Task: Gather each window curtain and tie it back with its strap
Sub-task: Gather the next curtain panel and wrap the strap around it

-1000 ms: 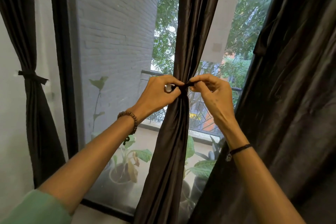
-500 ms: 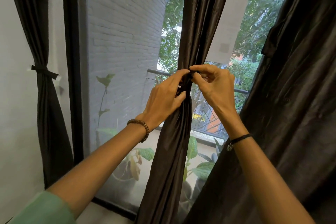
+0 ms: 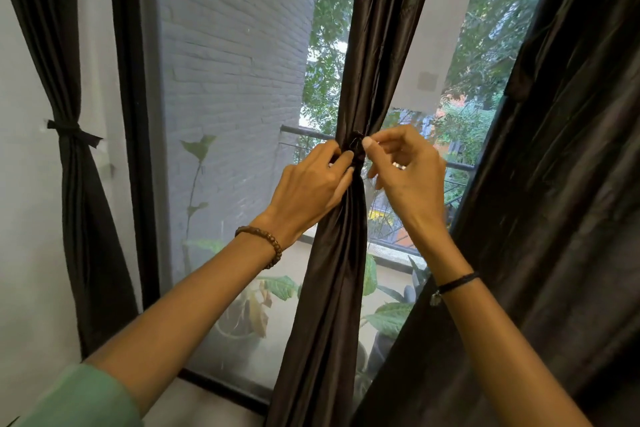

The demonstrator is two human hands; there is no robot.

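Note:
A dark brown middle curtain (image 3: pixel 339 288) hangs gathered into a narrow bundle in front of the window. A dark strap (image 3: pixel 356 146) is wound round its waist in a small knot. My left hand (image 3: pixel 311 184) grips the bundle and the strap from the left. My right hand (image 3: pixel 405 170) pinches the strap's end at the knot from the right, other fingers spread. At the far left another curtain (image 3: pixel 83 236) hangs with its strap (image 3: pixel 71 130) tied round it. A third curtain (image 3: pixel 554 218) hangs loose on the right.
A black window frame (image 3: pixel 135 149) stands between the left and middle curtains. Through the glass I see a grey brick wall (image 3: pixel 235 62), a balcony railing, trees and potted plants (image 3: pixel 256 305). The white sill (image 3: pixel 194 402) runs below.
Both hands have stayed at the knot. My left hand slid lower onto the bundle, and my right hand opened its other fingers while pinching the strap's end. The camera moved closer.

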